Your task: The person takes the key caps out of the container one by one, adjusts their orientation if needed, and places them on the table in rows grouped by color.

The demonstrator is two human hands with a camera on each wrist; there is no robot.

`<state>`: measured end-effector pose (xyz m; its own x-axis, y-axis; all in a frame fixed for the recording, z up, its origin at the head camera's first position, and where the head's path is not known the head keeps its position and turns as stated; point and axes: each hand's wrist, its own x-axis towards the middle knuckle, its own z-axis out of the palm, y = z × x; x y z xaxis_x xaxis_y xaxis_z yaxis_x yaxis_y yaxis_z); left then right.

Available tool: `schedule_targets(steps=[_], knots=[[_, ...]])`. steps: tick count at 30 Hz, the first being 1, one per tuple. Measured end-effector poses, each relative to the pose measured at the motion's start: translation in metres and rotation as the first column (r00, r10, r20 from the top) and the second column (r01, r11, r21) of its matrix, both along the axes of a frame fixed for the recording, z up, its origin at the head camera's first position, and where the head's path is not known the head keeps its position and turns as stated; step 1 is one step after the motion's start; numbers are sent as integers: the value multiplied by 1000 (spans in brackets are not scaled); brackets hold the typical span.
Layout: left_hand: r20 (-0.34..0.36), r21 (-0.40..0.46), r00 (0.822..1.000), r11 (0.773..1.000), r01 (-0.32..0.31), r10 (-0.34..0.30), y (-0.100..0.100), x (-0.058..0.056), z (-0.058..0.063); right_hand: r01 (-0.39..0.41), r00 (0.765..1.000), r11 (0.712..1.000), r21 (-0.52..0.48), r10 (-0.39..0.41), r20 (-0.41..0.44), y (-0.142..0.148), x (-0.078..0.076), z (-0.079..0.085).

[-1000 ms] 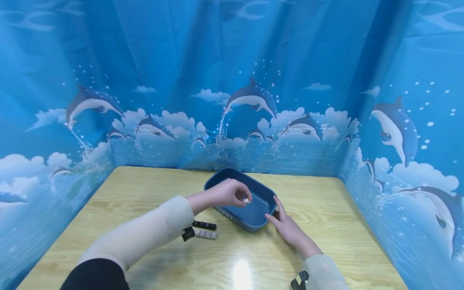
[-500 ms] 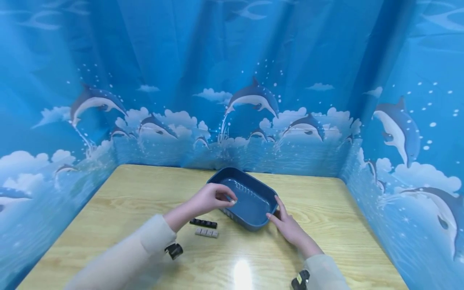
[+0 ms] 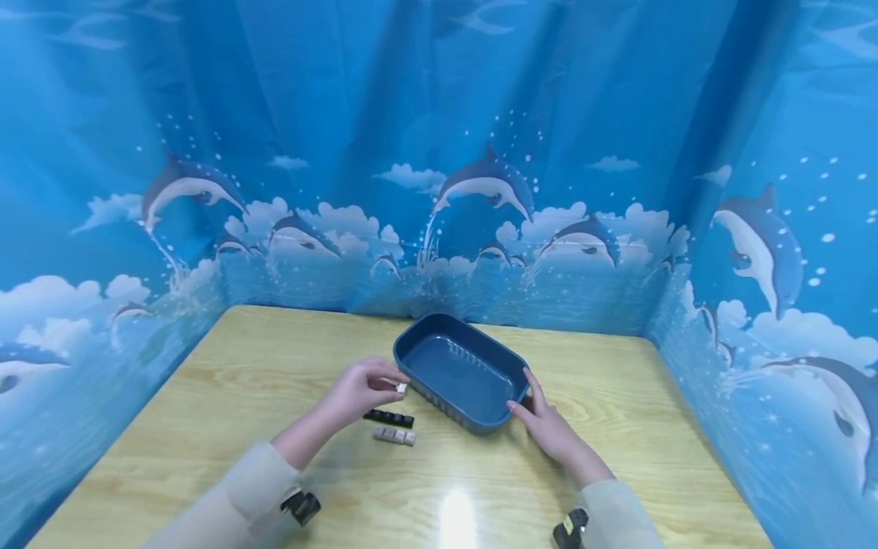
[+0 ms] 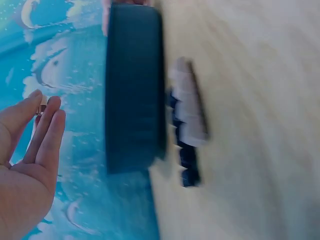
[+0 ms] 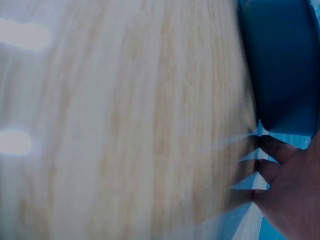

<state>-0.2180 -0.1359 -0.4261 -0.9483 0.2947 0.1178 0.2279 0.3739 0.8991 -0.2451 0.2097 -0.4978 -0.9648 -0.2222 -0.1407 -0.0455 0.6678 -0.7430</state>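
Between the thumb and fingertips of my left hand (image 3: pixel 363 387) is a small white keycap (image 3: pixel 401 389), pinched just above the table at the left side of a dark blue plastic bin (image 3: pixel 466 374). My right hand (image 3: pixel 552 435) holds the bin's near right corner, thumb and index finger on either side of it. In the right wrist view, its other fingers (image 5: pixel 272 170) reach down to the tabletop. A row of black keycaps (image 3: pixel 389 418) lies below my left hand, with a row of grey-white keycaps (image 3: pixel 394 435) just in front of it.
Wooden tabletop (image 3: pixel 274 366) surrounds the bin, with a bright light reflection near the front. A blue dolphin-print curtain (image 3: pixel 439 191) encloses the back and sides. Each wrist carries a small black camera (image 3: pixel 300 506).
My left hand has moved left and nearer, from over the bin to outside its left wall, still pinching the white keycap. My right hand stays at the bin's corner.
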Motion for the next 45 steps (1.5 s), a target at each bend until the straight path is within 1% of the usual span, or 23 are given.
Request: schedule_targets(steps=[2,4,8,10,12,15,18,20,23,27,30,33,37,45], knots=[[-1,13,1000,1000,-25,25,-6,1,-7,-1,1000,1000,-1,1,3,1,0,1],[-17,6,999,999,-35,35,-12,3,-13,-3,1000,1000,-3,3,8,1,0,3],[-19,-40,997,996,-75,75,-23,6,-26,-10,1000,1000,1,10,8,1,1,4],[7,-71,993,991,-114,114,-26,7,-32,-9,1000,1000,4,9,6,2,0,3],[32,-106,986,981,-160,164,-28,8,-37,-8,1000,1000,6,8,4,3,0,4],[62,-154,966,959,-239,251,-30,12,-45,-4,1000,1000,3,4,10,3,0,4],[52,-186,949,937,-296,311,-31,15,-50,-3,1000,1000,-3,3,16,4,-1,4],[34,-204,943,926,-318,331,-31,17,-53,-3,1000,1000,-6,3,16,4,-1,4],[5,-246,944,916,-318,329,-33,19,-56,-4,1000,1000,-2,4,17,4,-1,4],[-38,-327,958,903,-280,284,-35,21,-60,-8,1000,1000,3,8,12,3,-2,4],[-66,-392,966,884,-255,249,-35,22,-62,-9,1000,1000,-5,9,13,2,-2,4],[-87,-456,970,857,-240,225,-36,22,-64,-11,1000,1000,-14,11,14,2,-1,3],[-96,-503,975,835,-222,201,-37,22,-64,-16,1000,1000,-14,16,10,1,0,3],[-83,-520,979,830,-203,187,-37,19,-64,-12,1000,1000,-7,12,10,1,0,2]])
